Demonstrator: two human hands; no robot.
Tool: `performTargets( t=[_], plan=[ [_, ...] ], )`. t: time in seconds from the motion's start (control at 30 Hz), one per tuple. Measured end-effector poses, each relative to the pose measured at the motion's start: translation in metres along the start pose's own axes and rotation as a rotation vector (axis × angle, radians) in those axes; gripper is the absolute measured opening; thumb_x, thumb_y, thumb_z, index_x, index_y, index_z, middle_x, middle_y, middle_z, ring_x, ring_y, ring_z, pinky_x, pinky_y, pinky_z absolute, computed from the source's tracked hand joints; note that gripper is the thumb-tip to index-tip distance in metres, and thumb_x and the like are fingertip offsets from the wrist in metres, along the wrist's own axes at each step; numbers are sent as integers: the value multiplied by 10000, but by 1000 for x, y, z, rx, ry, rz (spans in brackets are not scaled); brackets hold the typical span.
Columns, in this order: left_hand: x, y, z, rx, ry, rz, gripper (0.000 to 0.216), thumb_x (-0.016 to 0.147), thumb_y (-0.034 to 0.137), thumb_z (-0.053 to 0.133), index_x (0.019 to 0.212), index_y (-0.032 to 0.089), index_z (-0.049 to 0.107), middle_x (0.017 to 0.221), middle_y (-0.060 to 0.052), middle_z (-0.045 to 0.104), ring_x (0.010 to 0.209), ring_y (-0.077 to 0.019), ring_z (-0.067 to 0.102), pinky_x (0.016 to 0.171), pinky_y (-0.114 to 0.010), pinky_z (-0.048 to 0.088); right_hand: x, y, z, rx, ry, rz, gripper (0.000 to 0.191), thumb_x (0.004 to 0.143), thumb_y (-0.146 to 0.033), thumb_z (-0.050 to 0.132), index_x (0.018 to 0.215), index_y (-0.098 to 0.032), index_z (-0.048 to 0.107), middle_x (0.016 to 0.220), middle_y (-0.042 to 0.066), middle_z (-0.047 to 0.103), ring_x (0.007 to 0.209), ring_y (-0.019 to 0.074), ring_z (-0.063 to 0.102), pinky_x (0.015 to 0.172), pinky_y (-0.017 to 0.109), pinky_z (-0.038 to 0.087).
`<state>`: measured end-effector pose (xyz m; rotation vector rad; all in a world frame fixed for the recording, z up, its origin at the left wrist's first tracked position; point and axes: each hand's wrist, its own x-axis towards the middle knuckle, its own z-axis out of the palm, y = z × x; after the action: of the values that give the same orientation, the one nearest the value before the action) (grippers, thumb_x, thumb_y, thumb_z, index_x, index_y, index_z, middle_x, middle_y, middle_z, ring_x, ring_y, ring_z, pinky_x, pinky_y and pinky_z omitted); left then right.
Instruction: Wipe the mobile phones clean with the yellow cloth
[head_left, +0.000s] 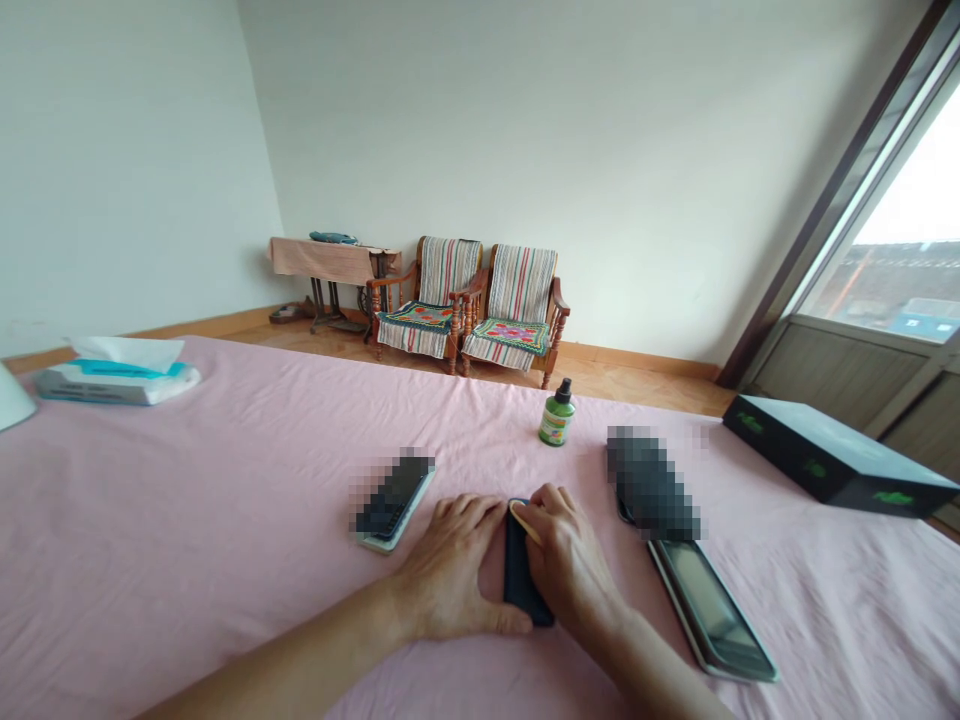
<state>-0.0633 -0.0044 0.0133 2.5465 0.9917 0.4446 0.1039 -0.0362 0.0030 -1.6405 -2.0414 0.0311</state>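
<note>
Nothing is legible: green marks (892, 498) on the black box (851, 482) and a label (554, 431) on the bottle (556, 413) are blurred.

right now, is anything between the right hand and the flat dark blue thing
Yes, a pale yellow piece, held in the right hand at the far end of the flat dark blue thing. Nothing else visible stands between them; whether the fingers also touch it is hidden.

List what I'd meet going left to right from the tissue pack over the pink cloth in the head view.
Tissue pack, phone, left hand, dark flat object, right hand, glossy-faced device, black box.
</note>
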Motion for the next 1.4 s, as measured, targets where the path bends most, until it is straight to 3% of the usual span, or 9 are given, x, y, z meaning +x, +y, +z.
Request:
performTargets(
  t=[0.13,0.3,0.5,0.63,1.1,1.27,1.4],
  plan=[
    [0,0,0,2,8,-13,831,591,630,741,1269,209,509,1322,-123,505,1191,-363,453,1024,-506,317,1,0,2,22,-8,3,256,822,11,500,704,-176,628,830,52,564,831,180,498,734,259,381],
    [-1,-1,1,0,18,16,901,573,645,758,1322,241,466,1326,-106,505,1193,-353,451,1021,-496,323,2,0,3,31,-6,5,245,855,-19,482,797,-182,656,855,55,564,840,179,498,738,258,389],
    [-2,-1,2,18,21,2,934,547,652,780,1306,200,480,1331,-125,510,1192,-356,460,1024,-496,335,0,3,-3,78,0,-23,285,775,35,474,688,-179,641,807,47,564,821,172,508,737,250,397],
    [-2,-2,2,36,-6,12,991,584,700,733,1370,179,425,1393,-156,459,1249,-375,414,1059,-522,292,-1,15,-4,12,40,51,300,785,31,461,758,-177,675,809,53,564,815,181,511,742,270,389],
    [-1,1,0,26,10,26,935,576,659,765,1329,188,470,1318,-135,512,1187,-360,452,1021,-500,332,6,9,-1,-25,38,43,274,808,17,486,696,-177,644,802,54,550,806,181,494,736,272,379],
    [-1,3,-1,-1,21,10,870,551,572,815,1290,246,493,1293,-99,530,1169,-350,472,1004,-493,346,4,5,5,100,14,-49,266,897,-47,464,808,-195,667,858,46,558,841,171,496,721,243,392],
    [-2,1,1,-33,41,28,914,586,626,778,1334,214,452,1329,-126,508,1198,-360,461,1026,-512,326,8,11,6,111,33,27,297,830,27,465,766,-178,670,833,43,543,823,165,500,730,247,390]
  ],
)
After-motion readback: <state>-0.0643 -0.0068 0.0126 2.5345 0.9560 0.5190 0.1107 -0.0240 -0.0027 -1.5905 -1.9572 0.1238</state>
